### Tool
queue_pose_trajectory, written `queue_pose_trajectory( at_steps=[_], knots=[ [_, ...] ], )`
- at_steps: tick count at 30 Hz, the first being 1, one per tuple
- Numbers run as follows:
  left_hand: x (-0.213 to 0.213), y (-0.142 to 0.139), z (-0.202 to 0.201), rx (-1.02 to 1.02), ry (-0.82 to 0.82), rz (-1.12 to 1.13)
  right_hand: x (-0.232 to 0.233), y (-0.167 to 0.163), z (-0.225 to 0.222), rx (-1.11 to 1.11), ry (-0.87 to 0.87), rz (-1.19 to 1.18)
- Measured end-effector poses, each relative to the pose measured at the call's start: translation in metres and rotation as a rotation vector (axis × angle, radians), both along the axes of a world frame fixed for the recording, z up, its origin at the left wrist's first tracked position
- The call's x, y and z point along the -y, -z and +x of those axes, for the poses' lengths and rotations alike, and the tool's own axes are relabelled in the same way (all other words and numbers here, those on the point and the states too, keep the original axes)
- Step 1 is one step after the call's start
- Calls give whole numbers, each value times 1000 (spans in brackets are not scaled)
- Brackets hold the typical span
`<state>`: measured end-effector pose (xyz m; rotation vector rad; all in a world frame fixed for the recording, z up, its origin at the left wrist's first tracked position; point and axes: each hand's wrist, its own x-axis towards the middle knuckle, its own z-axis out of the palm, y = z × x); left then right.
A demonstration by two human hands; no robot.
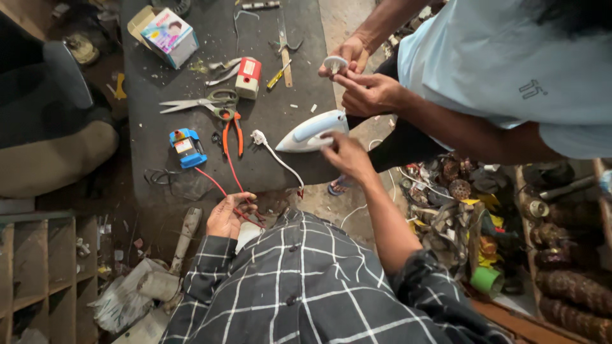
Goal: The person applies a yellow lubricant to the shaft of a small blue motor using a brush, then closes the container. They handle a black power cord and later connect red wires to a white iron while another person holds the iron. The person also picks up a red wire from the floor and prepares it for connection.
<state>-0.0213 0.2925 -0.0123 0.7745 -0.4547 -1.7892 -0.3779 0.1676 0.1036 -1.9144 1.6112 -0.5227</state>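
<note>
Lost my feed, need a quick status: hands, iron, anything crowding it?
Left hand holding red wire. Right hand touching white-blue iron on the dark mat. Another person's hands close above, holding a white knob.

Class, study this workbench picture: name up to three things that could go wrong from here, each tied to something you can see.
1. The iron sits at the bench edge under the right hand; a nudge might tip it off.
2. The left hand holds red wires from the blue tester; a tug could drag it.
3. Open scissors and pliers lie nearby, risking a nick.
</note>
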Motion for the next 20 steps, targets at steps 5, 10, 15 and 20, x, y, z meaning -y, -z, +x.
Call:
queue_pose_trajectory(
  at_steps=[5,10,15,20],
  knots=[
    [-7,-4,5,8,22,0,-6,55,0,-355,16,127],
    [-8,0,9,-6,23,-26,11,58,13,-337,82,37],
    [-13,2,11,-48,26,8,19,46,18,-344,97,202],
    [-4,-17,3,-50,22,0,18,44,20,-376,72,137]
  ],
)
